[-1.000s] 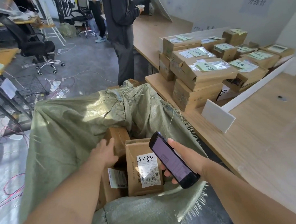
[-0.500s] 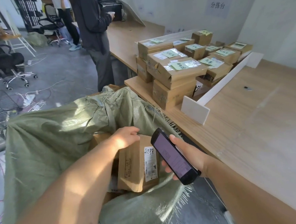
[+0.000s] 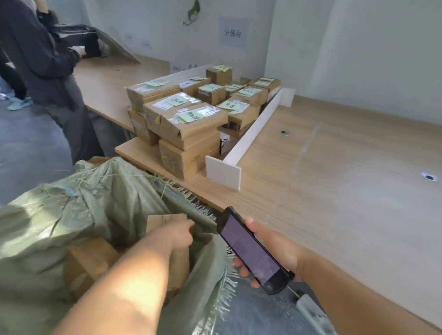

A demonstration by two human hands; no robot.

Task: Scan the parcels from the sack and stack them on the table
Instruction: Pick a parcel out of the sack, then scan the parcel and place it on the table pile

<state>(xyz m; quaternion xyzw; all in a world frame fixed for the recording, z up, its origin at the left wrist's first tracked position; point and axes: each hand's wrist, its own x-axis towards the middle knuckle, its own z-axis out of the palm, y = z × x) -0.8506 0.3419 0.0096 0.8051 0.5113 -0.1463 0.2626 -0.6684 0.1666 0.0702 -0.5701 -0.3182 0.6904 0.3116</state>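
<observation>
A green woven sack stands open at the lower left, with brown cardboard parcels inside. My left hand reaches into it and grips the top edge of an upright parcel. Another parcel lies to its left in the sack. My right hand holds a black handheld scanner, screen up, beside the sack's frayed rim. A pile of stacked parcels with green labels stands on the wooden table.
A white L-shaped divider borders the stack on the table. A person in dark clothes stands at the table's far left side. A white power strip lies on the grey floor below my right arm.
My left hand has lifted the parcel upright and its label has turned out of sight. The view has swung up and right toward the table. The scanner stays in my right hand.
</observation>
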